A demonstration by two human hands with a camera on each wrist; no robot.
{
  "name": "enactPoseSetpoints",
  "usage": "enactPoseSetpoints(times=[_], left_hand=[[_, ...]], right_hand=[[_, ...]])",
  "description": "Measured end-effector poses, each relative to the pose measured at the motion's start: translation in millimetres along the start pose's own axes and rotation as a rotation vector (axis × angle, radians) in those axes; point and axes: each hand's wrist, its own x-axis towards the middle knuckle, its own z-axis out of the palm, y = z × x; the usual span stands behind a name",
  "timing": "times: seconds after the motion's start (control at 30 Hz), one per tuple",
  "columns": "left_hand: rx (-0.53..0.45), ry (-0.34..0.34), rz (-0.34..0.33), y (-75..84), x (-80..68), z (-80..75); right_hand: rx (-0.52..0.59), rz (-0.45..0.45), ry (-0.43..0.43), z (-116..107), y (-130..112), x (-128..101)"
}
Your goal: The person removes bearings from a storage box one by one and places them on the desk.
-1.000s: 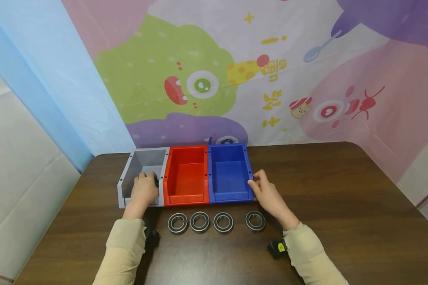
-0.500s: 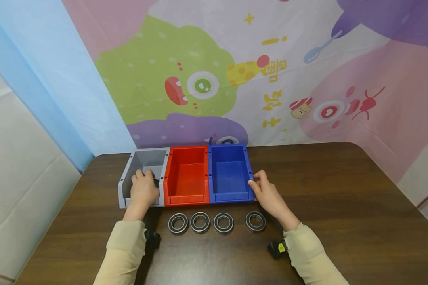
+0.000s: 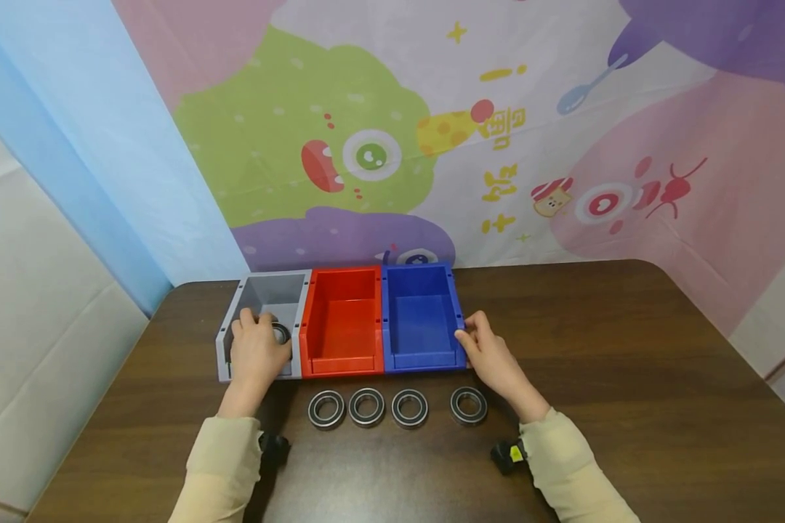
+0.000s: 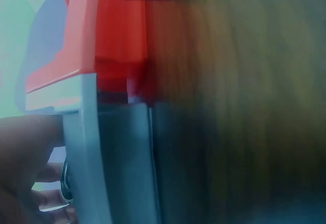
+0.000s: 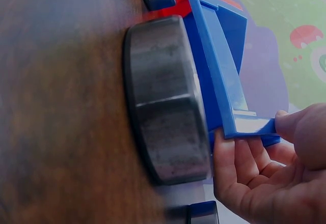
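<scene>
Three open bins stand joined side by side: grey [image 3: 226,340], red [image 3: 341,365] and blue [image 3: 425,360]. My left hand [image 3: 254,352] reaches into the grey bin and holds a ball bearing [image 3: 280,333] with a dark face and shiny rim. In the left wrist view the bearing [image 4: 66,182] shows tilted over the front lip, fingers behind it; the thumb's tip is hidden by the bin wall. My right hand [image 3: 490,356] grips the blue bin's right front edge. In the right wrist view its thumb [image 5: 286,124] presses the side rim, with fingers curled underneath.
Several bearings lie flat in a row before the bins, among them a left one [image 3: 325,427] and a right one [image 3: 468,423] set apart. The brown wooden table [image 3: 628,378] ends at a printed cloth [image 3: 497,43] behind the bins.
My left hand shifts slightly left inside the grey bin, and the bearing tips so more of its ring face shows. My right hand stays on the blue bin.
</scene>
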Motion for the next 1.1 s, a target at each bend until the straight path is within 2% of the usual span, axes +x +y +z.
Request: enactPoseSetpoints(times=[0.37, 0.8, 0.97, 1.1], left_hand=[[-0.045, 0.049, 0.053, 3.0, -15.4, -18.0], [-0.063, 0.064, 0.066, 6.3, -30.1, -33.0], [-0.067, 0.049, 0.063, 9.3, -34.4, -37.5], [-0.054, -0.016, 0.08, 11.5, -36.3, -40.4]], right_hand=[[-0.005, -0.004, 0.015, 0.4, 1.3, -0.9], [-0.006, -0.014, 0.011, 0.3, -0.4, -1.2], [-0.013, -0.013, 0.013, 0.1, -0.3, -0.7], [-0.015, -0.014, 0.014, -0.2, -0.6, -1.1]])
